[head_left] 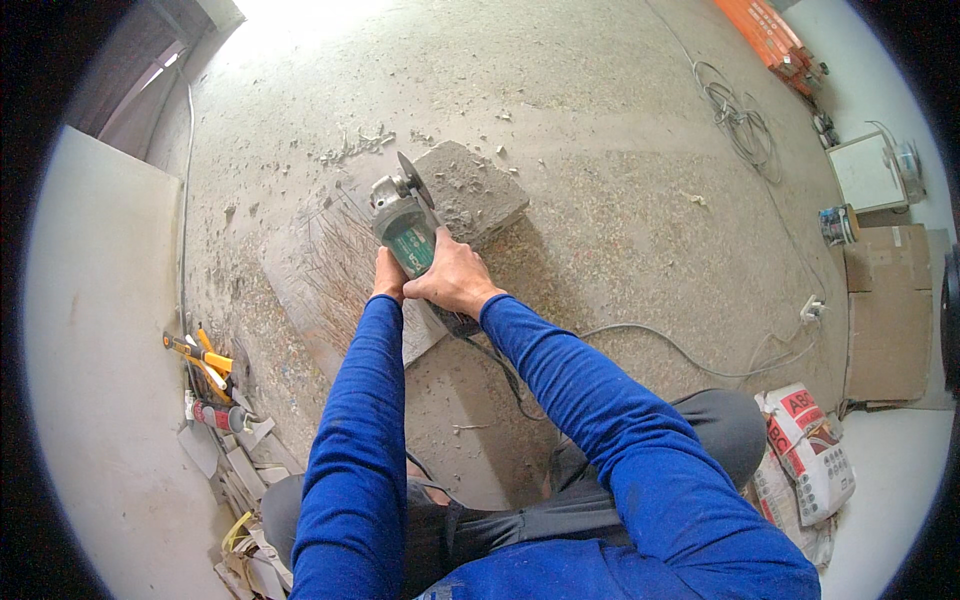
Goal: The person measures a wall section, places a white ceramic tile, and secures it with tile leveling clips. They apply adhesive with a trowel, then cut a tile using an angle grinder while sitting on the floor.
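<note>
Both my hands are wrapped round a green angle grinder (pixel 410 243) with a grey metal head. Its cutting disc (pixel 416 180) stands on edge at the far end, beside a rough, dusty grey slab (pixel 468 190); I cannot tell whether the two touch. My left hand (pixel 388 273) grips the body from the left, its fingers mostly hidden. On the right side, my right hand (pixel 458 277) closes over the body with the thumb laid across. Beneath the grinder lies a flat, scratched tile (pixel 300 262) with brown streaks on it.
A grey cable (pixel 680 368) runs right to a white plug (pixel 812 309). Yellow-handled tools (pixel 205 355) and tile offcuts (pixel 240 475) lie by the left wall. Along the right are bags (pixel 808 450), flattened cardboard (pixel 888 310), a coiled cable (pixel 745 130) and an orange stack (pixel 765 40). Rubble dots the floor.
</note>
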The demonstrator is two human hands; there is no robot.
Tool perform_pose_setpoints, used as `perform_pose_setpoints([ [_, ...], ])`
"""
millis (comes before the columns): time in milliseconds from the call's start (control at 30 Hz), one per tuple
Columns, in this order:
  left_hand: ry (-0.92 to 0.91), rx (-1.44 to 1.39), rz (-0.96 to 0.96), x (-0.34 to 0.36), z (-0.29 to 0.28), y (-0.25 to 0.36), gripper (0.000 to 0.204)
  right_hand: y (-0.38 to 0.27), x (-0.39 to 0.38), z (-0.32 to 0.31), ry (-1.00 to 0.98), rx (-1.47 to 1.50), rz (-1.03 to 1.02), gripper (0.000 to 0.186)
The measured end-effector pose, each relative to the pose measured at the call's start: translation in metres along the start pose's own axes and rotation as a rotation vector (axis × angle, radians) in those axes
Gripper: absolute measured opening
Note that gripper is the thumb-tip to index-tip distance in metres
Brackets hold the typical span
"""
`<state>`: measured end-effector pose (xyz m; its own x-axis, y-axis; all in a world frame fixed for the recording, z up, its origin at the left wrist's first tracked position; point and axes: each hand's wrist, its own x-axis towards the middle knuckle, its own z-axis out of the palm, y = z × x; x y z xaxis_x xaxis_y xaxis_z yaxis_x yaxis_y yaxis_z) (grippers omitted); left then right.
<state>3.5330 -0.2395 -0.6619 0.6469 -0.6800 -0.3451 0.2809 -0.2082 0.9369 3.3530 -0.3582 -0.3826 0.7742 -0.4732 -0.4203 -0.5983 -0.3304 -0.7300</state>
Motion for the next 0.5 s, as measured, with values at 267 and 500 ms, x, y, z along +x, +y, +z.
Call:
perform_pose_setpoints([
  [267, 0.036, 0.089, 0.084, -0.001, 0.005, 0.007, 0.052, 0.002, -0.003, 0.001, 0.005, -0.015, -0.009, 0.093],
  [500, 0.036, 0.081, 0.092, -0.006, 0.009, 0.015, 0.049, 0.005, -0.003, 0.001, -0.005, -0.003, 0.003, 0.095],
])
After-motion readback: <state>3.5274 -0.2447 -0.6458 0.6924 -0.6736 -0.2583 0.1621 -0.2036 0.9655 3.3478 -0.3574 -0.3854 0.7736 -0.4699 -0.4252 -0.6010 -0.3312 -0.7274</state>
